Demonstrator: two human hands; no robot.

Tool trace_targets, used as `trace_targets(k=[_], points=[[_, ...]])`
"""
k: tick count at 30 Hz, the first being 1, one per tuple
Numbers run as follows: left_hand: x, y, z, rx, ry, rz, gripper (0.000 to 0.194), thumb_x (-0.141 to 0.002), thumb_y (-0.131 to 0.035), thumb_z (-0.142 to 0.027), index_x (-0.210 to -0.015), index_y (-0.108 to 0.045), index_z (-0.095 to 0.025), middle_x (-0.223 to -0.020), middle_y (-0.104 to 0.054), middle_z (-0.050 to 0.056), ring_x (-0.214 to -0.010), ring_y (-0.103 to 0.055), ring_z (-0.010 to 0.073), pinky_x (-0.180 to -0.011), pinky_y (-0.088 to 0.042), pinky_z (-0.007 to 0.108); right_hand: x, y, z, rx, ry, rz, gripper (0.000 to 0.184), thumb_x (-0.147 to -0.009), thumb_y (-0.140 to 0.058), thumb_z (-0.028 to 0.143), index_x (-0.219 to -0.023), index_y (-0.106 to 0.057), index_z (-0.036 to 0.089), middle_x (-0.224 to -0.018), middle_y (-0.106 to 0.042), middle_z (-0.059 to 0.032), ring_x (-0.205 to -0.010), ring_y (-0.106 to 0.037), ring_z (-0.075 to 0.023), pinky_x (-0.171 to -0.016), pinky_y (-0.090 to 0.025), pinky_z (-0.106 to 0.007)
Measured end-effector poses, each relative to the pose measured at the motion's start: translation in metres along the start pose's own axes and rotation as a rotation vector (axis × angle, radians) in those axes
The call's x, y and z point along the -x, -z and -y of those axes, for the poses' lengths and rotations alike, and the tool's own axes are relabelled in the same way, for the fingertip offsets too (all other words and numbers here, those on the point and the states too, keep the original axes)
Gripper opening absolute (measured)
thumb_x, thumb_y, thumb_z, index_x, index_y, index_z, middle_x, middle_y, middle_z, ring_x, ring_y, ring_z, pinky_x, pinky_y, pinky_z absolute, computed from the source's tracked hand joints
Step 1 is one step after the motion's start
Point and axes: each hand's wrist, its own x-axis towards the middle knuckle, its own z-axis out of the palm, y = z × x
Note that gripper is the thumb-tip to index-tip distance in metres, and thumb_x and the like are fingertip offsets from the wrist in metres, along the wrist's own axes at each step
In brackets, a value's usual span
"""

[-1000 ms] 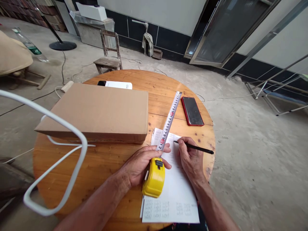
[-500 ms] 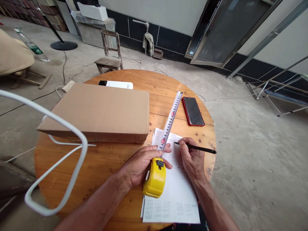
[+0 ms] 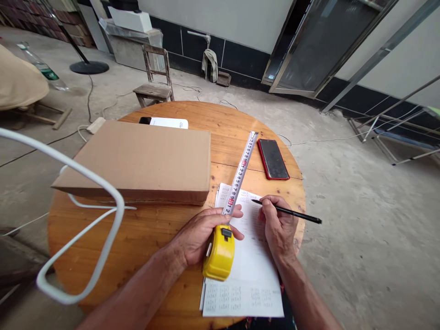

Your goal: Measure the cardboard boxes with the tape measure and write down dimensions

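My left hand (image 3: 202,233) grips a yellow tape measure (image 3: 220,256), thumb laid on the blade near its mouth. The white blade (image 3: 239,176) runs out away from me, its metal hook end above the wooden table. In my right hand (image 3: 280,224) a black pen (image 3: 299,214) is pinched, its tip pointing left at the upper part of the paper. The paper sheets (image 3: 254,270) lie stacked under both hands, with handwritten columns at top and bottom. Part of the writing is hidden behind the tape and my left hand.
A closed cardboard box (image 3: 144,158) occupies the round table's (image 3: 113,238) left side. A red-cased phone (image 3: 273,159) rests on the right, a white device (image 3: 168,123) behind the box. A bent white tube (image 3: 117,201) crosses the left foreground. Beyond stands a wooden chair (image 3: 154,89).
The pen and my right hand have shifted slightly right, and the pen's back end reaches further right. A little more writing shows near its tip. My left hand keeps its hold.
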Motion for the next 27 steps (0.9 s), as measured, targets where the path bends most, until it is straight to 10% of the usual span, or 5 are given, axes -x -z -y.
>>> trace_targets(k=[27], points=[[0.0014,-0.0003,0.0002,0.000,0.001,-0.001,0.031,-0.084,-0.050,-0.018,-0.112,-0.061,-0.010,-0.073,-0.072,0.014,-0.048,-0.060,0.0121,-0.046,-0.041,0.019,-0.0013,-0.0031,-0.0058,0.089,0.015,0.144,0.017,-0.087,-0.050,0.030,-0.077,-0.056,0.018,-0.056,-0.046,0.0049,-0.048,-0.039,-0.0089,-0.045,-0.032,-0.022]])
